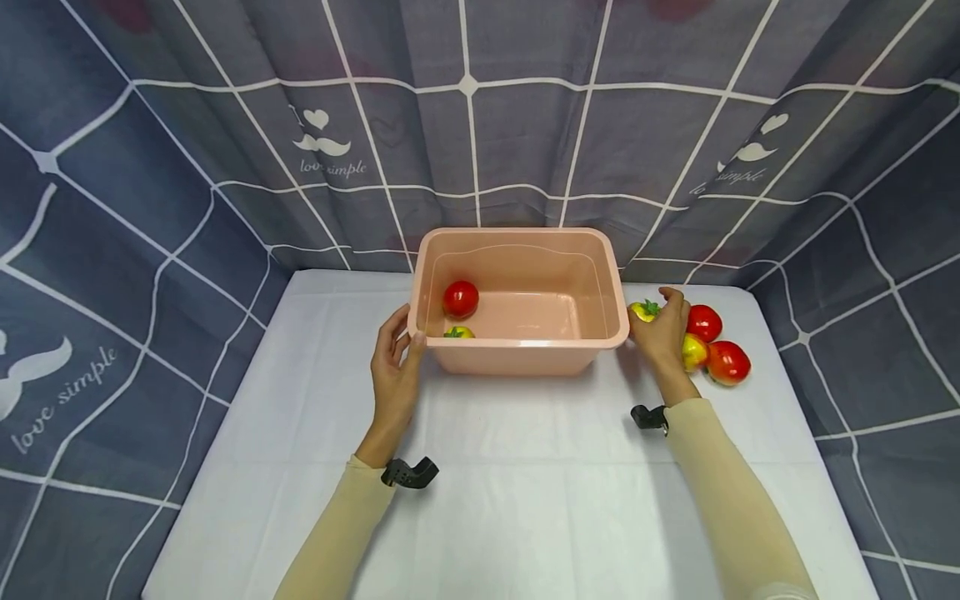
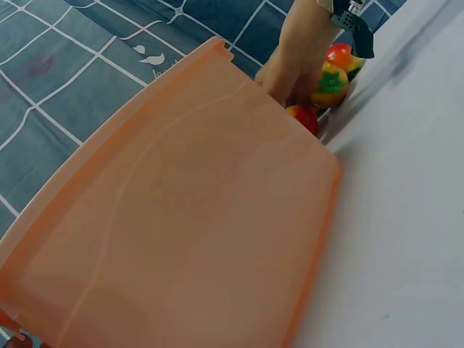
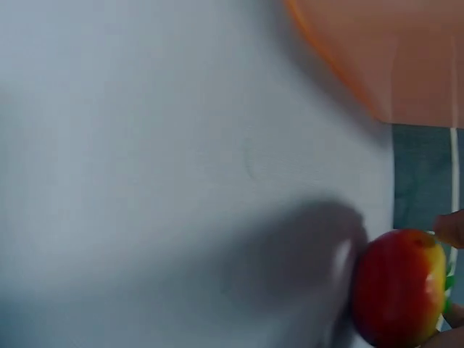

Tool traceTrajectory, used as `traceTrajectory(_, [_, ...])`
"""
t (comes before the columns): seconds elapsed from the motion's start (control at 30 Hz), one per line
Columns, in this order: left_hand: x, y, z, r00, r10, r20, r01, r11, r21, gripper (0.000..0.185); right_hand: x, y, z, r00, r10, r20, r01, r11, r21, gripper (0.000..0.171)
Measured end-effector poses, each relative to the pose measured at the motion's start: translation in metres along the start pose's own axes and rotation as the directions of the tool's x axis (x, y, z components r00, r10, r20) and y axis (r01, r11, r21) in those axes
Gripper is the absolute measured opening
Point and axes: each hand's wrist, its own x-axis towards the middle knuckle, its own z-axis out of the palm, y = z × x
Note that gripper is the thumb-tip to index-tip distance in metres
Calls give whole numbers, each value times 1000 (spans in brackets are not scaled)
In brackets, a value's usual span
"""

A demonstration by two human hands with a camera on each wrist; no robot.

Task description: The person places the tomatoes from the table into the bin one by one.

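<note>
A pink plastic bin stands at the back middle of the table. My left hand grips its left end, the thumb at the front corner. Beyond the bin's right end, my right hand pinches a red and yellow tomato with green leaves, its fingertips against the fruit's side. Inside the bin, toward the left, lie a red tomato and a yellowish one partly hidden by the front wall. Beside my right hand sit a red tomato, a yellow-red tomato and another red tomato.
White cloth covers the table. A grey checked curtain hangs close behind the bin and along both sides. Each wrist wears a black strap mount, one of them the left mount.
</note>
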Motion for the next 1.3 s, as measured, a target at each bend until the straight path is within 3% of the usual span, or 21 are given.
traceTrajectory(0.33, [-1, 0, 0, 1000, -8, -1, 8, 1000, 3, 56, -4, 16, 9, 1000, 24, 6, -24, 999, -35, 72])
traceTrajectory(0.67, [0, 2, 0, 1000, -15, -6, 15, 1000, 0, 56, -5, 13, 5, 1000, -2, -6, 2, 1000, -3, 73])
traceTrajectory(0.93, [-1, 1, 0, 1000, -15, -7, 15, 1000, 7, 58, -7, -3, -4, 998, -57, -13, 57, 998, 32, 73])
traceTrajectory(1.3, [-2, 2, -1, 1000, -13, 3, 13, 1000, 7, 56, -10, -52, -19, 980, -181, -76, 188, 978, 88, 71])
